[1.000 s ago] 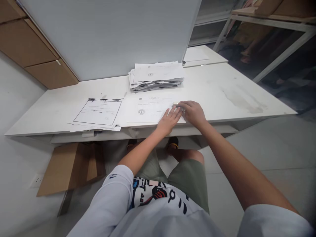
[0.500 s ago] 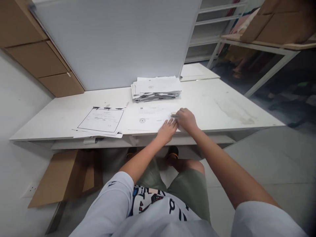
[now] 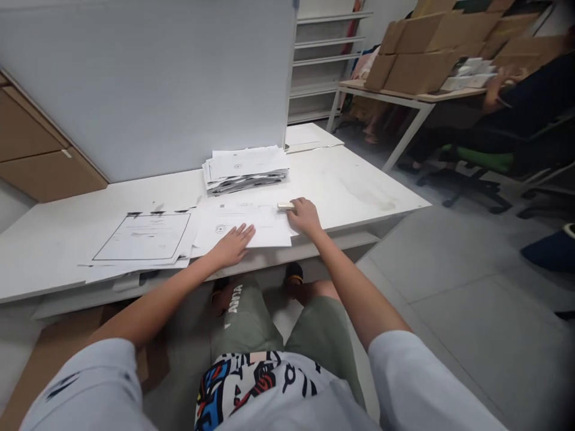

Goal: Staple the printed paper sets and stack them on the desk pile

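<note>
Now | left hand (image 3: 232, 246) flat, fingers spread, pinning top sheet (image 3: 245, 226) at desk's (image 3: 359, 185) front edge | right hand (image 3: 306, 216) closed around small pale block (image 3: 286, 206) on sheet's right corner | advice: keep sheet pinned, press block squarely | bordered sheets (image 3: 144, 238) just left, paper stack (image 3: 245, 168) near rear edge; nothing obstructs

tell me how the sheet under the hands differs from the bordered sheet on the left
The sheet under the hands has no frame and carries a small round seal; the bordered sheet has a thin black frame around its text. The left hand lies flat on the first, with the right hand at its edge; the bordered one lies untouched. Both are white printed papers lying flat on the table.
</note>
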Motion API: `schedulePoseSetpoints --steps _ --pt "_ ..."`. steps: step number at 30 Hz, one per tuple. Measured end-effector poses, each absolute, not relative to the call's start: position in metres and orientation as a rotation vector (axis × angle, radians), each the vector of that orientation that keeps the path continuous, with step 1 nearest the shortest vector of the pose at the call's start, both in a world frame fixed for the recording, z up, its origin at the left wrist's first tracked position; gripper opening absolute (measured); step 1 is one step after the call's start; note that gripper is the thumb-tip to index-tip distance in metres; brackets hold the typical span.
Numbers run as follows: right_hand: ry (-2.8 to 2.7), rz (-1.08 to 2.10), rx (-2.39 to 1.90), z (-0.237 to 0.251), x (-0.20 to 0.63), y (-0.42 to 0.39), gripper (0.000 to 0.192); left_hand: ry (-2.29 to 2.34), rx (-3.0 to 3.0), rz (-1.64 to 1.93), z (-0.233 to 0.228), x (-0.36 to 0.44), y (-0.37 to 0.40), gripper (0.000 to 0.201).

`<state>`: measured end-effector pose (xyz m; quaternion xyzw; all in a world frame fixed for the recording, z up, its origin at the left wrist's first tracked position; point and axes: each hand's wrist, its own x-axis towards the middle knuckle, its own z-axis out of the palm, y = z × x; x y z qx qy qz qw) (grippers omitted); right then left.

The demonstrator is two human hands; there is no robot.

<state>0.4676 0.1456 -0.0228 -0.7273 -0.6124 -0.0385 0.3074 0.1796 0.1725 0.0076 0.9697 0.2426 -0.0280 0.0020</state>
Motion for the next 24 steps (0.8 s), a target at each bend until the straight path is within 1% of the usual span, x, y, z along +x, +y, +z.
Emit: schedulePoseSetpoints --steps 3,6,7,9,11,13,15,16,17,19,21,24 --pt "-1.347 -0.135 -2.065 -0.026 0.468 0.148 0.027 1.020 2.877 0.237 0.012 0.160 0.170 0.047" --pt "-1.187 -0.114 -2.118 -0.028 0.468 0.151 0.025 1.291 2.714 0.514 0.051 0.149 0.200 0.035" --pt "-1.176 -0.104 -2.117 -0.028 0.467 0.152 0.024 1.388 2.633 0.644 0.071 0.147 0.217 0.035" --pt "-1.177 -0.086 -2.116 -0.027 0.467 0.153 0.023 1.637 2.255 1.052 0.114 0.150 0.253 0.034" --pt "-1.188 -0.072 -2.121 -0.024 0.467 0.154 0.023 1.756 2.041 1.358 0.152 0.161 0.285 0.041" --pt "-1.204 -0.061 -2.127 -0.021 0.467 0.154 0.021 1.759 2.069 1.656 0.176 0.181 0.310 0.049" --pt "-1.220 -0.063 -2.130 -0.019 0.467 0.154 0.020 1.683 2.238 1.839 0.182 0.208 0.327 0.051" --pt "-1.223 -0.069 -2.130 -0.018 0.466 0.155 0.019 1.640 2.400 1.793 0.179 0.223 0.335 0.052" --pt "-1.222 -0.078 -2.132 -0.018 0.466 0.156 0.018 1.597 2.590 1.640 0.172 0.239 0.341 0.054" --pt "-1.216 -0.099 -2.135 -0.018 0.466 0.157 0.016 1.512 2.880 1.201 0.153 0.267 0.355 0.055" --pt "-1.214 -0.119 -2.136 -0.019 0.465 0.158 0.015 1.416 3.021 0.801 0.131 0.290 0.371 0.055" --pt "-1.213 -0.151 -2.131 -0.020 0.465 0.157 0.014 1.295 3.075 0.275 0.100 0.313 0.388 0.054"
